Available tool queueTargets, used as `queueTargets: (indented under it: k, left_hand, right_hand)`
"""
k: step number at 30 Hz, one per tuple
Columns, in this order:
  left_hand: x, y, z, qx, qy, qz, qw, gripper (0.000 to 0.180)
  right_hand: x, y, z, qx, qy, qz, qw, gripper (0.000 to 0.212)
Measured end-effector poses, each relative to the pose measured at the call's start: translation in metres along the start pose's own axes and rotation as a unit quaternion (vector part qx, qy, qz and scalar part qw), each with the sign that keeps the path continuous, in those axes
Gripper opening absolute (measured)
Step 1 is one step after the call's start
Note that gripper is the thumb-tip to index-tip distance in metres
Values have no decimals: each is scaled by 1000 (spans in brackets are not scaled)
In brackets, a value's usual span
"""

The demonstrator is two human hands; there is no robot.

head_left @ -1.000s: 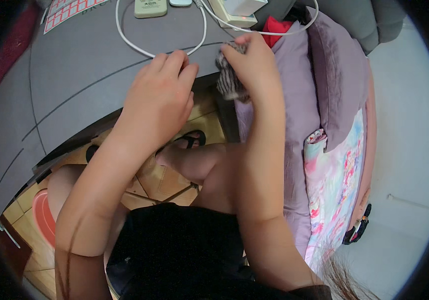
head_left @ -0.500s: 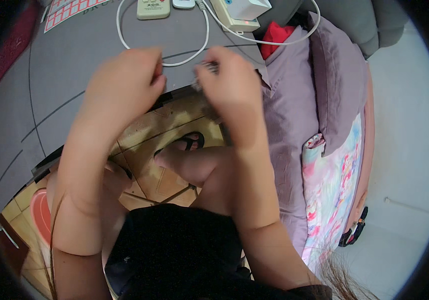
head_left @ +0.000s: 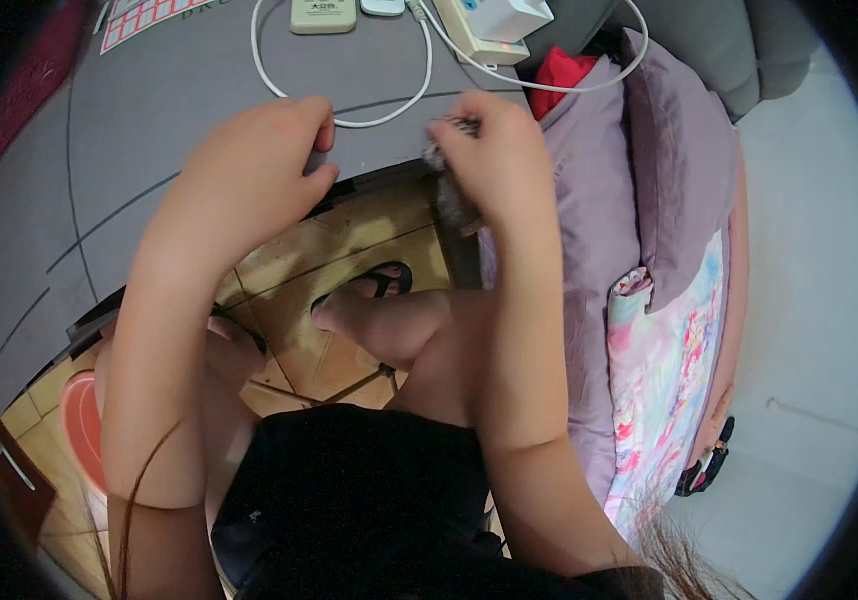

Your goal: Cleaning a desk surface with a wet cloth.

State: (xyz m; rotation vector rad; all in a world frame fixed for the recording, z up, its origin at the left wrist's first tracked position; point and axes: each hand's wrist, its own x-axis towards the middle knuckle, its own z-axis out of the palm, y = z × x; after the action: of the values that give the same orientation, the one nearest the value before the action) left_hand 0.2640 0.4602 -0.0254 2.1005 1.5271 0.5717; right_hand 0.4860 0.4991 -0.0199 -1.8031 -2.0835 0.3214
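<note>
Over the near edge of the grey table (head_left: pixel 164 110), my left hand (head_left: pixel 269 155) has its fingers bent and its thumb apart from them. Nothing shows between them. My right hand (head_left: pixel 504 150) is closed, pinching a soft, grey speckled piece of fabric-like material (head_left: pixel 456 205). That piece hangs below the fingers past the table edge and is smeared by motion, so its exact kind is unclear. A white cable (head_left: pixel 379 122) loops across the tabletop beyond both hands.
On the table's far side lie a pale boxy device (head_left: pixel 324 14), a power strip (head_left: pixel 497 50) with a white plug-in block, and a red-and-white printed sheet (head_left: pixel 144 20). Mauve pillows (head_left: pixel 679 160) and a flowered cloth (head_left: pixel 664 370) lie at right. A pink basin (head_left: pixel 79 425) stands on the tiles.
My hands have moved apart: the right one went to the right with the grey piece, which now shows more below it. The left hand's thumb and fingers have parted slightly.
</note>
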Motion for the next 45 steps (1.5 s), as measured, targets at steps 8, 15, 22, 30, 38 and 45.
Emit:
queueTargets:
  k: [8, 15, 22, 30, 38, 45]
  left_hand:
    - [0, -1, -1, -7, -6, -2, 1000, 22]
    - [2, -1, 0, -5, -18, -14, 1000, 22]
    - [0, -6, -3, -63, -30, -4, 998, 21]
    - [0, -9, -2, -48, -35, 7, 998, 20]
    - [0, -5, -5, -72, -44, -8, 996, 21]
    - [-1, -6, -1, -47, -26, -2, 999, 20]
  right_hand:
    - [2, 1, 5, 176, -114, 19, 978, 24]
    - [-16, -26, 4, 4, -49, -58, 997, 16]
    - [-16, -31, 7, 108, -108, -73, 986, 19]
    - [-34, -50, 28, 32, -13, -153, 988, 11]
    - [-11, -24, -1, 85, -123, -43, 988, 22]
    - [-30, -47, 18, -29, 5, -165, 986, 9]
